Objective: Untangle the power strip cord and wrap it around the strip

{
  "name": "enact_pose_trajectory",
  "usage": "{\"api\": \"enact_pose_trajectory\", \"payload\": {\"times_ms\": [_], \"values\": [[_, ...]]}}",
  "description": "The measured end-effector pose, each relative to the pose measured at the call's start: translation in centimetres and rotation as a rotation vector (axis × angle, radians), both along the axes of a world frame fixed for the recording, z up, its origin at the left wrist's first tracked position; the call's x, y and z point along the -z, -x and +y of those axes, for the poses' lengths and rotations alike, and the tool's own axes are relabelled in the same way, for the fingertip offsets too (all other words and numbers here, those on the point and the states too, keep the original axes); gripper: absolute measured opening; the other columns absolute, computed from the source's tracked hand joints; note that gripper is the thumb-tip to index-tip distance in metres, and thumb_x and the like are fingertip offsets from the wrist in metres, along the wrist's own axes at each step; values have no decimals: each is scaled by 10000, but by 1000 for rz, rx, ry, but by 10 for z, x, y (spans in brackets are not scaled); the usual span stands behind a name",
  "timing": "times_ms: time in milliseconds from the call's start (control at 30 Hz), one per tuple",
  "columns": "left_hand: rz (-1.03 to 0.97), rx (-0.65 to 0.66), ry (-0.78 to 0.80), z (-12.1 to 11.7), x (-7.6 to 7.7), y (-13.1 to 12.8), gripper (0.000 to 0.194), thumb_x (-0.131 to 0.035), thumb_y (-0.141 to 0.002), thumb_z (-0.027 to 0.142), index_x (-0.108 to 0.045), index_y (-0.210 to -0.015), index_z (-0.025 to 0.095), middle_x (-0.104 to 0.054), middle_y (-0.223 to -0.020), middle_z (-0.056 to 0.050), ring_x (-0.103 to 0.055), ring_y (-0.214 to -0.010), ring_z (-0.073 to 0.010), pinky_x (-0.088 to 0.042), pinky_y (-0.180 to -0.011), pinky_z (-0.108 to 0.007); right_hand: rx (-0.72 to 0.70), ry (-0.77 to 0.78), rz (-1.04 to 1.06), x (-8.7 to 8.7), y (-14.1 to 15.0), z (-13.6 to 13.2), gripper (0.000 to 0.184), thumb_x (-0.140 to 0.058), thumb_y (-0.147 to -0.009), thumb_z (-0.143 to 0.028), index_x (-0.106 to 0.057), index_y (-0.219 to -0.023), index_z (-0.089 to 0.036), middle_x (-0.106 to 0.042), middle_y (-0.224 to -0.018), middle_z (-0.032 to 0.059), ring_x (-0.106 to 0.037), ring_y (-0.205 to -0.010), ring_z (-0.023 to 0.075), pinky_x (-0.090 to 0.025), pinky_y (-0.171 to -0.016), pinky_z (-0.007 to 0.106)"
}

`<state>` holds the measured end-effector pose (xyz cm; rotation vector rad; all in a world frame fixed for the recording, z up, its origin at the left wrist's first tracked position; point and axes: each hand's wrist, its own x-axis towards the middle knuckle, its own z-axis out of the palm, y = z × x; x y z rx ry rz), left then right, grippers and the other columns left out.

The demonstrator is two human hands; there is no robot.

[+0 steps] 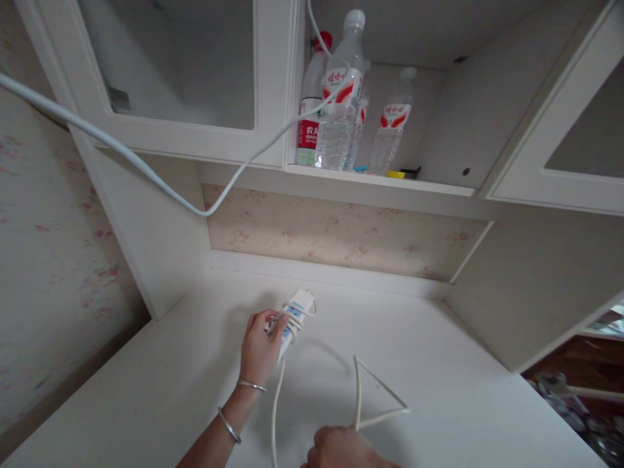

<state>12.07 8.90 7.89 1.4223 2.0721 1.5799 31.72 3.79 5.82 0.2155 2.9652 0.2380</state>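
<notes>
A white power strip (303, 300) with blue socket faces tilts above the desk, its own white cord (275, 416) wound several times round it. My left hand (260, 344) is closed round the strip and the coils, thumb on top; two silver bangles circle that wrist. Low in the view, my right hand (341, 448) is closed on the cord, partly cut off by the bottom edge. From this fist a bent loop of cord sticks up to the right. Another length hangs down from the strip between the hands. The plug is not visible.
The white desktop (439, 364) lies under both hands. Above is a cabinet shelf (390, 182) with several plastic bottles (338, 130) and a yellow cap (394, 174). A thick white cable (146, 170) crosses the upper left in front of the cabinet. Side panels bound the desk.
</notes>
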Motion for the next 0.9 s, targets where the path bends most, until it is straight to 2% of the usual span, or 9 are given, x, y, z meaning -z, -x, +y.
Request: {"api": "enact_pose_trajectory", "payload": {"times_ms": [133,233,300,400,467,567,633,800,900], "values": [[208,116,-7,-11,-1,2,298,-537,-863,462,-611,-1002,209,-595,-998,-68,-613,-870,-205,-511,-783,-338,-167,-106,242,-61,-4,2,105,-637,-830,-228,-553,-772,-202,-585,-555,-47,-489,-425,125,-177,-380,310],[341,244,34,-21,4,7,234,-545,-873,423,-630,-975,231,-588,-994,-53,-622,-836,-183,-508,-781,-309,-33,-170,358,-113,-21,22,181,-476,-950,-269,-521,-790,-197,-585,-613,-20,-503,-482,130,-202,-455,326],[393,358,80,-28,4,7,208,-533,-887,400,-656,-939,240,-585,-977,-41,-623,-823,-169,-500,-782,-290,93,-201,377,-131,-34,44,222,-427,-984,-300,-523,-813,-196,-597,-646,-10,-514,-509,127,-218,-493,320],[385,551,147,-37,-1,-3,237,-486,-917,390,-680,-925,255,-582,-979,-29,-614,-808,-143,-481,-788,-259,229,-292,391,-135,-47,78,283,-407,-999,-371,-552,-837,-189,-603,-656,-8,-520,-523,118,-216,-514,300],[348,678,179,-42,-7,-13,265,-569,-857,467,-679,-962,250,-572,-999,-28,-603,-813,-141,-470,-794,-249,251,-354,402,-133,-49,95,304,-413,-995,-399,-567,-842,-186,-604,-662,-5,-530,-543,118,-214,-523,292],[291,790,223,-46,-16,-30,593,-777,-551,616,-662,-969,210,-553,-975,-22,-579,-820,-167,-466,-771,-259,222,-419,434,-133,-45,109,352,-425,-975,-454,-568,-804,-181,-599,-669,-1,-543,-577,131,-223,-544,295],[251,796,264,-50,-22,-41,649,-822,-438,614,-640,-892,188,-546,-931,-6,-560,-795,-165,-458,-729,-256,193,-446,459,-135,-38,114,411,-418,-955,-512,-557,-759,-179,-593,-668,2,-544,-587,139,-227,-553,299],[176,876,229,-62,-40,-55,295,-776,-613,284,-553,-777,184,-533,-888,17,-523,-783,-125,-410,-711,-221,139,-455,465,-135,-27,128,562,-364,-870,-684,-542,-714,-174,-585,-659,9,-532,-578,143,-223,-548,295],[35,959,172,-69,-45,-55,262,-710,-668,216,-481,-793,186,-525,-872,9,-494,-770,-115,-394,-694,-216,98,-423,442,-127,-28,141,587,-346,-858,-704,-534,-698,-171,-581,-650,12,-527,-582,140,-239,-557,286]]}}
